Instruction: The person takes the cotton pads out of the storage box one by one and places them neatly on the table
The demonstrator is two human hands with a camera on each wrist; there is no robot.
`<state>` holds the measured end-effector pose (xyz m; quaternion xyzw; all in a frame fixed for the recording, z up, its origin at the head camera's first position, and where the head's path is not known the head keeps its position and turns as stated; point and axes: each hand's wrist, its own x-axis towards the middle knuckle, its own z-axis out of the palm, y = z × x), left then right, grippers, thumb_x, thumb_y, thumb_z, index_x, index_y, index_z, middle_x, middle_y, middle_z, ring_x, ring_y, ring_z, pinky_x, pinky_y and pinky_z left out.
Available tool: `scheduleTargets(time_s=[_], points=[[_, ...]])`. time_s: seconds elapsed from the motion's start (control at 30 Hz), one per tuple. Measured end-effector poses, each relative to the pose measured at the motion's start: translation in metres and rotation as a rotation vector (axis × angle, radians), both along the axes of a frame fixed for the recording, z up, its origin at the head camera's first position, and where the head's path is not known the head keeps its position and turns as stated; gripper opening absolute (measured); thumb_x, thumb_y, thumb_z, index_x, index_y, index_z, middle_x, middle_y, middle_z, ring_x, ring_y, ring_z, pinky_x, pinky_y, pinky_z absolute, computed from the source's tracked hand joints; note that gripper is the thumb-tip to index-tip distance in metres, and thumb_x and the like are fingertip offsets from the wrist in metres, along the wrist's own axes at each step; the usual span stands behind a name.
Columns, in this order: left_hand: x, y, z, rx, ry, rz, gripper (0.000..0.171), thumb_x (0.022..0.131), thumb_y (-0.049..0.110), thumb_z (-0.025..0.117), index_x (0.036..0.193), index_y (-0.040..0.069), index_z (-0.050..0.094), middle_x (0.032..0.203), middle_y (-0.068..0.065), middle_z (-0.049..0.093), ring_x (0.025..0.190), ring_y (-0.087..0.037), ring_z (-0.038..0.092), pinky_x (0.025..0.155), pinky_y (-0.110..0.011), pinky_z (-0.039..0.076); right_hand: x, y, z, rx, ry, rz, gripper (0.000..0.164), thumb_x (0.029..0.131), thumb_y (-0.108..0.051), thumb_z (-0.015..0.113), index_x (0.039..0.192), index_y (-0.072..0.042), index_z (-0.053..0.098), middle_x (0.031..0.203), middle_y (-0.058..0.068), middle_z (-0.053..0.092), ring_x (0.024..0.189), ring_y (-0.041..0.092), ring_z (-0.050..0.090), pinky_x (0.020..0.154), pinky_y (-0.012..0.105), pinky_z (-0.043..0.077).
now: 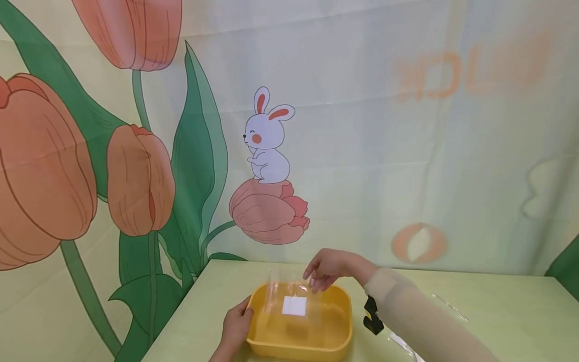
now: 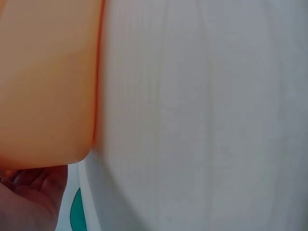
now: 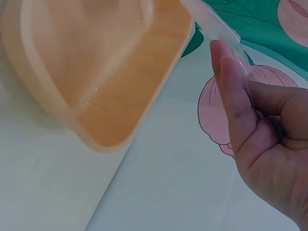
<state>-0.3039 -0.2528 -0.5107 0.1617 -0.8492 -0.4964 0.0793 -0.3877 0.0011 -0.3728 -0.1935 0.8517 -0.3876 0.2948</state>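
A yellow plastic basin [image 1: 300,350] sits on the table in front of me. My left hand [image 1: 236,326] grips its left side, thumb at the rim; the left wrist view shows curled fingers [image 2: 41,185] against the basin wall. Over the far part of the basin, my right hand [image 1: 332,267] pinches a clear plastic bag [image 1: 273,291] by its upper right edge. The bag hangs in front of the basin's inside and bears a white square label [image 1: 294,305]. In the right wrist view the film [image 3: 219,29] runs between thumb and fingers.
A black and yellow object [image 1: 373,318] lies right of the basin, partly hidden by the right sleeve [image 1: 416,311]. Clear plastic pieces [image 1: 402,344] lie on the table near that forearm. A printed curtain [image 1: 353,151] with tulips and a rabbit hangs behind the table.
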Motion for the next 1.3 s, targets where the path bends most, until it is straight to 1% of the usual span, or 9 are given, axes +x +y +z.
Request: scheduleTargets(time_s=[0.07, 0.13, 0.33, 0.43, 0.63, 0.87, 1.03, 1.1, 1.3], points=[[0.000, 0.000, 0.001, -0.003, 0.004, 0.000, 0.044, 0.102, 0.007, 0.047, 0.143, -0.006, 0.054, 0.144, -0.028, 0.058, 0.124, -0.040, 0.065, 0.092, -0.044, 0.063, 0.001, 0.005, 0.001, -0.008, 0.002, -0.005, 0.022, 0.101, -0.001, 0.055, 0.111, -0.002, 0.075, 0.087, 0.008, 0.076, 0.069, 0.010, 0.073, 0.074, 0.027, 0.066], [0.000, 0.000, 0.001, 0.001, 0.005, 0.002, 0.044, 0.102, 0.007, 0.047, 0.143, -0.006, 0.054, 0.144, -0.028, 0.058, 0.123, -0.039, 0.066, 0.092, -0.044, 0.063, 0.001, 0.011, 0.003, -0.013, 0.004, -0.004, 0.022, 0.102, -0.002, 0.055, 0.112, -0.002, 0.075, 0.087, 0.007, 0.076, 0.070, 0.010, 0.073, 0.073, 0.027, 0.066], [0.002, 0.002, 0.004, 0.000, -0.005, 0.008, 0.044, 0.102, 0.007, 0.047, 0.144, -0.006, 0.053, 0.146, -0.027, 0.056, 0.132, -0.042, 0.059, 0.101, -0.049, 0.059, 0.002, 0.033, 0.008, -0.040, 0.005, 0.006, 0.024, 0.101, -0.002, 0.056, 0.118, 0.001, 0.073, 0.088, 0.007, 0.075, 0.069, 0.008, 0.071, 0.072, 0.025, 0.065], [0.003, 0.003, 0.005, -0.002, 0.001, 0.006, 0.044, 0.102, 0.007, 0.046, 0.143, -0.007, 0.052, 0.146, -0.028, 0.056, 0.133, -0.043, 0.058, 0.103, -0.051, 0.057, 0.001, 0.045, 0.010, -0.060, 0.011, -0.001, 0.024, 0.101, -0.002, 0.056, 0.119, 0.002, 0.071, 0.090, 0.007, 0.076, 0.069, 0.008, 0.071, 0.071, 0.024, 0.065], [0.004, 0.004, 0.007, -0.014, 0.009, 0.008, 0.043, 0.102, 0.006, 0.047, 0.142, -0.007, 0.054, 0.144, -0.028, 0.058, 0.128, -0.041, 0.063, 0.098, -0.048, 0.060, 0.001, 0.066, 0.009, -0.097, 0.017, -0.008, 0.026, 0.101, 0.000, 0.055, 0.122, 0.004, 0.069, 0.094, 0.007, 0.076, 0.072, 0.006, 0.071, 0.070, 0.023, 0.064], [0.005, 0.003, 0.007, -0.025, 0.030, 0.000, 0.043, 0.101, 0.007, 0.049, 0.141, -0.007, 0.056, 0.142, -0.028, 0.059, 0.119, -0.036, 0.067, 0.093, -0.045, 0.062, 0.012, 0.087, 0.009, -0.150, 0.017, -0.008, 0.028, 0.101, 0.000, 0.054, 0.124, 0.008, 0.067, 0.097, 0.008, 0.076, 0.072, 0.006, 0.071, 0.069, 0.022, 0.064], [0.004, 0.003, 0.006, -0.023, 0.037, -0.001, 0.043, 0.100, 0.007, 0.049, 0.140, -0.007, 0.056, 0.141, -0.029, 0.059, 0.117, -0.036, 0.068, 0.091, -0.045, 0.062, 0.022, 0.103, 0.004, -0.194, 0.021, -0.023, 0.028, 0.101, -0.002, 0.054, 0.125, 0.007, 0.067, 0.096, 0.005, 0.076, 0.074, 0.006, 0.071, 0.070, 0.023, 0.064], [0.004, 0.004, 0.005, -0.018, 0.027, 0.001, 0.043, 0.101, 0.007, 0.048, 0.141, -0.007, 0.055, 0.142, -0.029, 0.058, 0.120, -0.038, 0.067, 0.093, -0.046, 0.062, 0.025, 0.111, 0.001, -0.221, 0.020, -0.025, 0.029, 0.102, -0.003, 0.053, 0.126, 0.008, 0.066, 0.095, 0.004, 0.076, 0.076, 0.007, 0.072, 0.071, 0.023, 0.064], [0.004, 0.003, 0.004, -0.019, 0.017, 0.001, 0.043, 0.101, 0.008, 0.048, 0.142, -0.006, 0.054, 0.143, -0.028, 0.058, 0.124, -0.040, 0.064, 0.096, -0.048, 0.061, 0.030, 0.142, -0.011, -0.313, -0.002, -0.050, 0.033, 0.103, -0.005, 0.052, 0.130, 0.012, 0.060, 0.089, -0.003, 0.075, 0.073, 0.004, 0.068, 0.067, 0.019, 0.062]])
